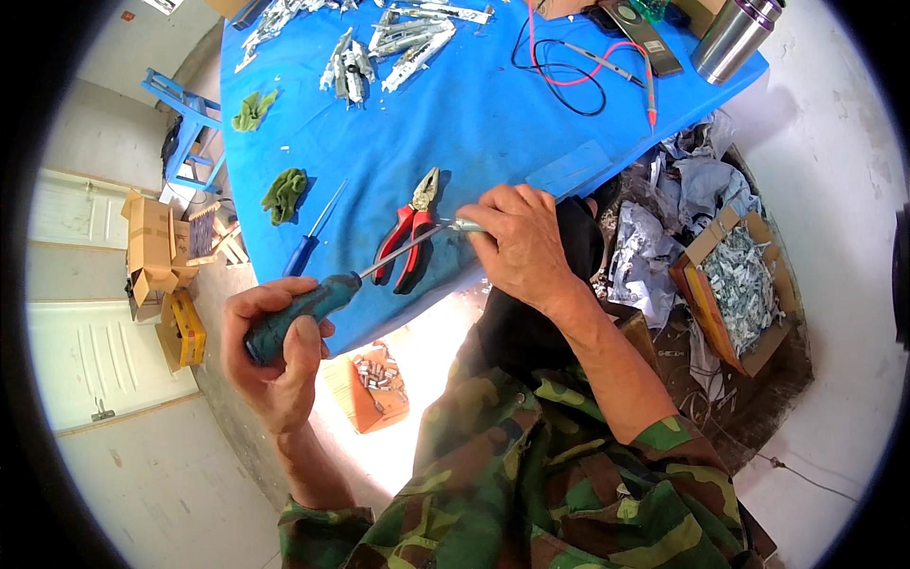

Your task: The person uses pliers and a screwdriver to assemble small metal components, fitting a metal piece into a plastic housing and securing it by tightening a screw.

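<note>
My left hand [284, 381] is wrapped round the dark teal handle of a large screwdriver [313, 309]. Its shaft slants up to the right over the pliers, and the tip meets a small silvery metal piece [464, 226] pinched in my right hand [523, 242]. Most of that piece is hidden by the fingers. Under the shaft, red-and-black-handled pliers [418, 228] lie on the blue tablecloth [360, 147]. A smaller screwdriver [303, 254] with a blue handle rests to their left, beside a crumpled green cloth [283, 195].
Several silvery metal strips [408, 43] lie at the table's far side. Multimeter leads [597, 62] and a steel flask [736, 40] stand far right. Below the near edge is a box of small metal parts [381, 381]. A carton of metal scraps [735, 284] sits at right.
</note>
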